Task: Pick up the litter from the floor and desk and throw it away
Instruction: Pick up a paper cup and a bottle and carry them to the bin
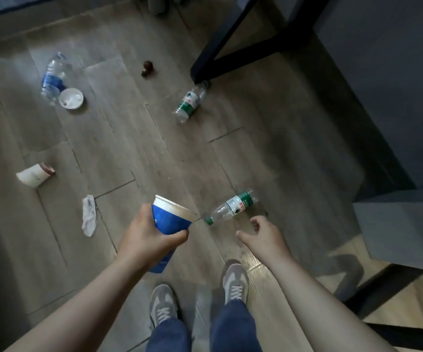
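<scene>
Left grip [147, 240] was seen closed round a blue paper cup [172, 222], the thumb laid across its side and the fingers curled behind it. The cup was held tilted above the wooden floor [129, 153], its white rim turned up and away from the person. Right grip [266, 235] was held out empty, its fingers loosely curled and its thumb spread, with nothing touched by it.

Just beyond the right grip a near green-labelled bottle [232, 207] was laid on its side on the floor, its green cap pointed toward the cup. A far green-labelled bottle [190, 101] was laid at the foot of a black bench leg [220, 47]; whether its cap touched the leg could not be told.

To the left, well apart from both, a crumpled white tissue [89, 215] and a white paper cup [35, 174], tipped on its side, were left on the floor. Farther off, a crushed blue-labelled bottle [53, 77] was laid against a round white lid [71, 98]. A small dark brown scrap [147, 68] was seen between that pair and the bench leg.

Two grey shoes [163, 306] were planted below the arms.
</scene>
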`<state>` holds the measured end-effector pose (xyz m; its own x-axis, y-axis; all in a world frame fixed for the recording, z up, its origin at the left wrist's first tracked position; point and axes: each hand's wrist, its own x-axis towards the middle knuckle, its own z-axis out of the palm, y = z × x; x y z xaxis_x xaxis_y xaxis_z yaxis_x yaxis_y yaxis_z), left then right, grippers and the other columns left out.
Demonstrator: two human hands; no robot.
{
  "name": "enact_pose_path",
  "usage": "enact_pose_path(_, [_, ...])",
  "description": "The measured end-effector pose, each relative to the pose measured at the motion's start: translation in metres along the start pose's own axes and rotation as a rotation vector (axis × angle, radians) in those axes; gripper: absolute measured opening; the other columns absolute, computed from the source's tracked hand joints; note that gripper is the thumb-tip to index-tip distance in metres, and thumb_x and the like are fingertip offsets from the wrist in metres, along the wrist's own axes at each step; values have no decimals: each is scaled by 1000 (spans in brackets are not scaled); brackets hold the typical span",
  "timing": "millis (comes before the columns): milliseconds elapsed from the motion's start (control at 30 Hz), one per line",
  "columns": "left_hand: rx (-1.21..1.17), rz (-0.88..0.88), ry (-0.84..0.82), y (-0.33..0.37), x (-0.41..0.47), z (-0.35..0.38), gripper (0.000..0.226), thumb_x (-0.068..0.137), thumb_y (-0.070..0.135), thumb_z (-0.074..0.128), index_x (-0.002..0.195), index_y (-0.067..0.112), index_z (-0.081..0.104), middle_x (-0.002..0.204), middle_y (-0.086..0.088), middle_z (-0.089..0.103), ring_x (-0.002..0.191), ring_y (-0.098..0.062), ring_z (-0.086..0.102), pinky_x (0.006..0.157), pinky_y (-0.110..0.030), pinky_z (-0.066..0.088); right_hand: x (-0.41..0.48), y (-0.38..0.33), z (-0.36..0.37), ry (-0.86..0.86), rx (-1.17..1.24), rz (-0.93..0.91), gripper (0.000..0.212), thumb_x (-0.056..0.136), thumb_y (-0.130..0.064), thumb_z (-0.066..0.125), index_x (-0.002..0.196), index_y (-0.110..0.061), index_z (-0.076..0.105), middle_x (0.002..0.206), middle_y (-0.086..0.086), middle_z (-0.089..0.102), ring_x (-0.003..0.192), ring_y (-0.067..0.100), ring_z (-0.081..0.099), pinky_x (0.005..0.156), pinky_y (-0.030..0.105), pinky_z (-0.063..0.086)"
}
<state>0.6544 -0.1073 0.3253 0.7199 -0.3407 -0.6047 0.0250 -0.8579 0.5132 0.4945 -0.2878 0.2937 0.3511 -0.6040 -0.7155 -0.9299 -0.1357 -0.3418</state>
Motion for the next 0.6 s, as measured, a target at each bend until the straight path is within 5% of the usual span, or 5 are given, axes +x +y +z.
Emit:
enact_pose_path(367, [0,-15,23,-36,131,98,58,57,49,78,95,24,42,83,8,54,74,-12,56,64,-36,50,163,31,76,37,77,287,42,81,-38,67,109,-6,62,111,12,67,100,31,63,75,29,44])
enact_pose_path(600, [-9,-16,-2,-66,186,156,59,56,49,78,97,27,42,80,12,52,70,-6,53,54,-26,41,236,57,132,108,307,463,73,80,-42,72,130,2,44,131,18,56,114,35,58,84,31,46])
